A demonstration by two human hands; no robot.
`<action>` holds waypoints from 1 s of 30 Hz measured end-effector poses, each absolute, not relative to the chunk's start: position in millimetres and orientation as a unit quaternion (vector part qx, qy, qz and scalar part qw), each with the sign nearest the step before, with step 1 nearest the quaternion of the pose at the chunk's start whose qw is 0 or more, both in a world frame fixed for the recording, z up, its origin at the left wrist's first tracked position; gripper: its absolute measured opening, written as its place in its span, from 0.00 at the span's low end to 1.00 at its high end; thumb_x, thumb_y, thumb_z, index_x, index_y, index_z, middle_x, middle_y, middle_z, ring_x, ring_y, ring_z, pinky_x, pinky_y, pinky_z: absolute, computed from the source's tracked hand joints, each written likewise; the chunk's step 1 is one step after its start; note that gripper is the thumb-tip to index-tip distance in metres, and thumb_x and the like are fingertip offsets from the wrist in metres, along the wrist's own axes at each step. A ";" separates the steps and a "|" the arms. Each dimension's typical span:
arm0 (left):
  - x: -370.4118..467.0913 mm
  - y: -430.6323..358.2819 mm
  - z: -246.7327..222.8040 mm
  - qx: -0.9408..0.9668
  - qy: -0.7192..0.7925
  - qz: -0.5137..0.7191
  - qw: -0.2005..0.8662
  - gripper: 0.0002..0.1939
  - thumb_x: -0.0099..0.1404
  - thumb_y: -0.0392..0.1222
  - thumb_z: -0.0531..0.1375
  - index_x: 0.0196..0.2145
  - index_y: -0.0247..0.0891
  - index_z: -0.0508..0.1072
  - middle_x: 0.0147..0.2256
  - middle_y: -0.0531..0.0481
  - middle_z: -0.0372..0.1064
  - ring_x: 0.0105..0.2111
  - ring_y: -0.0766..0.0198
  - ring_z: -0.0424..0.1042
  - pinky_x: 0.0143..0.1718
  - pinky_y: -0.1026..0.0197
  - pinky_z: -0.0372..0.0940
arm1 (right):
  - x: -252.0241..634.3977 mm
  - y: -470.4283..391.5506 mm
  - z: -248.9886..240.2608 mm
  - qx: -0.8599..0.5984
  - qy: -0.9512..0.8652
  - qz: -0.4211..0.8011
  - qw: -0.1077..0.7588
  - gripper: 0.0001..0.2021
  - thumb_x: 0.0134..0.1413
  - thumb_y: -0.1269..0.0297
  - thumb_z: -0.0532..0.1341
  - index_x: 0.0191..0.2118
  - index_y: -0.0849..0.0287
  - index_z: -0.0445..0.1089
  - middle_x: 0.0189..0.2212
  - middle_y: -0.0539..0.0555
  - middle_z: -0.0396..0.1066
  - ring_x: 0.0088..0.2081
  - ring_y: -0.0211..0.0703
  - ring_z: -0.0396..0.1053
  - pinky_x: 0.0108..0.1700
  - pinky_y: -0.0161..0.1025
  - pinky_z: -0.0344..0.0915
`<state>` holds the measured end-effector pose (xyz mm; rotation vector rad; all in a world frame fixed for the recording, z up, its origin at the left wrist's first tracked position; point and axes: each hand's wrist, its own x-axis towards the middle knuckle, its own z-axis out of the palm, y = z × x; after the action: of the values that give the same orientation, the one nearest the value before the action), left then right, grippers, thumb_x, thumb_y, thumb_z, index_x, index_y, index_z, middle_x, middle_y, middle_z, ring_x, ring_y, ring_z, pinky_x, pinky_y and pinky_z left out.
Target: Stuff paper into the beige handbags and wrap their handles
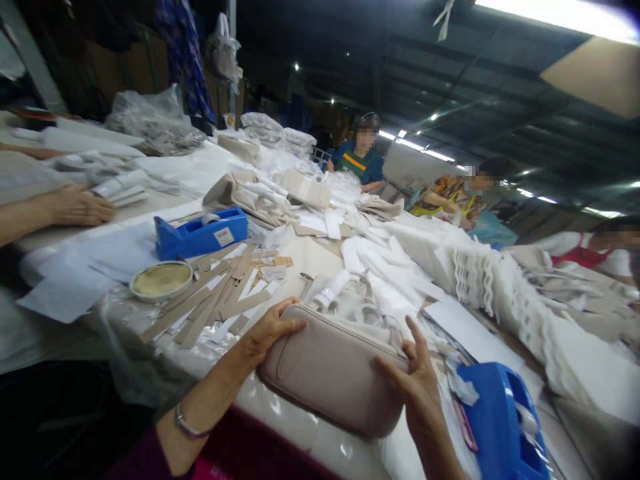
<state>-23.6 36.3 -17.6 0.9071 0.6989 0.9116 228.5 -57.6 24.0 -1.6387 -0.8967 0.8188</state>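
Observation:
A beige handbag (335,373) is tilted at the table's front edge, its smooth flat side towards me. Wrapped straps (333,290) and clear plastic show behind its upper rim. My left hand (273,333) grips the bag's upper left corner, thumb on the front and fingers behind. At the right end, my right hand (413,373) has its thumb against the front face, with the index finger raised and the other fingers partly behind the rim. A thin cord loop lies on the bag's left front.
Blue tape dispensers stand at left (203,233) and right (503,420). Near the left one are a round tin (161,280) and cardboard strips (220,300). White padding (475,280) is piled at right. A co-worker's hand (80,205) rests at far left; other people work across the table.

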 end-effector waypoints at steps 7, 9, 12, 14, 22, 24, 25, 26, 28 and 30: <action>-11.3 39.8 -24.3 0.426 0.364 0.444 0.699 0.20 0.50 0.47 0.68 0.33 0.37 0.63 0.25 0.58 0.65 0.24 0.70 0.64 0.26 0.69 0.59 | 230.9 -55.5 -6.6 -0.720 -0.372 0.252 0.528 0.42 0.37 0.48 0.69 0.60 0.50 0.59 0.49 0.56 0.67 0.54 0.56 0.62 0.49 0.44 0.61; -8.7 41.3 -26.5 0.434 0.384 0.443 0.684 0.20 0.50 0.48 0.68 0.32 0.38 0.62 0.24 0.59 0.63 0.22 0.70 0.63 0.25 0.70 0.58 | 235.5 -51.5 -15.6 -0.720 -0.379 0.246 0.526 0.39 0.38 0.48 0.69 0.59 0.50 0.62 0.52 0.57 0.65 0.58 0.57 0.58 0.53 0.46 0.58; -6.5 42.5 -28.1 0.452 0.409 0.445 0.656 0.20 0.50 0.49 0.67 0.31 0.38 0.62 0.23 0.60 0.62 0.22 0.71 0.61 0.25 0.70 0.57 | 239.0 -45.6 -24.3 -0.723 -0.367 0.250 0.529 0.38 0.37 0.48 0.68 0.57 0.51 0.63 0.51 0.58 0.68 0.56 0.57 0.61 0.51 0.46 0.60; -5.9 42.9 -29.6 0.472 0.418 0.447 0.635 0.19 0.51 0.50 0.67 0.31 0.38 0.62 0.24 0.59 0.62 0.23 0.70 0.61 0.25 0.69 0.57 | 239.0 -42.7 -26.8 -0.727 -0.354 0.258 0.529 0.38 0.36 0.48 0.68 0.57 0.52 0.63 0.50 0.58 0.70 0.51 0.56 0.66 0.49 0.46 0.63; -7.3 46.7 -41.4 0.598 0.506 0.416 0.461 0.16 0.58 0.54 0.61 0.30 0.39 0.63 0.24 0.58 0.62 0.27 0.66 0.63 0.29 0.67 0.59 | 240.2 -37.9 -31.8 -0.764 -0.345 0.275 0.471 0.40 0.40 0.43 0.66 0.61 0.48 0.58 0.49 0.57 0.69 0.52 0.56 0.66 0.51 0.48 0.62; -5.7 46.6 -40.2 0.634 0.528 0.390 0.409 0.15 0.60 0.54 0.59 0.31 0.39 0.64 0.25 0.57 0.62 0.27 0.65 0.64 0.30 0.65 0.60 | 241.6 -37.0 -33.7 -0.779 -0.349 0.268 0.446 0.42 0.40 0.41 0.65 0.61 0.48 0.57 0.49 0.58 0.68 0.52 0.57 0.66 0.51 0.49 0.61; -4.1 46.0 -38.9 0.655 0.539 0.376 0.372 0.14 0.61 0.53 0.58 0.32 0.39 0.64 0.26 0.56 0.62 0.29 0.64 0.65 0.32 0.63 0.61 | 242.1 -36.4 -34.5 -0.783 -0.356 0.264 0.436 0.42 0.40 0.41 0.65 0.62 0.48 0.56 0.49 0.59 0.68 0.52 0.57 0.65 0.52 0.49 0.61; -1.8 45.0 -37.2 0.678 0.549 0.365 0.327 0.12 0.62 0.50 0.57 0.34 0.39 0.65 0.29 0.54 0.64 0.32 0.62 0.66 0.35 0.61 0.63 | 242.5 -35.7 -35.3 -0.785 -0.366 0.259 0.427 0.41 0.41 0.40 0.64 0.62 0.48 0.56 0.49 0.59 0.67 0.53 0.57 0.65 0.52 0.49 0.61; 4.2 41.4 -34.0 0.719 0.562 0.348 0.215 0.11 0.64 0.45 0.56 0.42 0.38 0.65 0.39 0.48 0.66 0.42 0.57 0.66 0.43 0.56 0.63 | 243.3 -34.2 -37.0 -0.784 -0.386 0.251 0.417 0.41 0.43 0.41 0.63 0.62 0.47 0.54 0.50 0.59 0.67 0.55 0.57 0.64 0.52 0.49 0.60; 11.0 36.4 -32.2 0.747 0.566 0.334 0.098 0.16 0.65 0.39 0.55 0.51 0.38 0.63 0.50 0.42 0.61 0.51 0.51 0.61 0.50 0.49 0.61 | 244.7 -32.8 -39.5 -0.777 -0.404 0.242 0.417 0.40 0.45 0.41 0.62 0.63 0.46 0.52 0.51 0.58 0.67 0.55 0.57 0.63 0.52 0.49 0.60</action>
<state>11.0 36.4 -32.2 2.2117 1.6756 0.9901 244.7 -32.8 -39.5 -1.9502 -1.0150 0.6082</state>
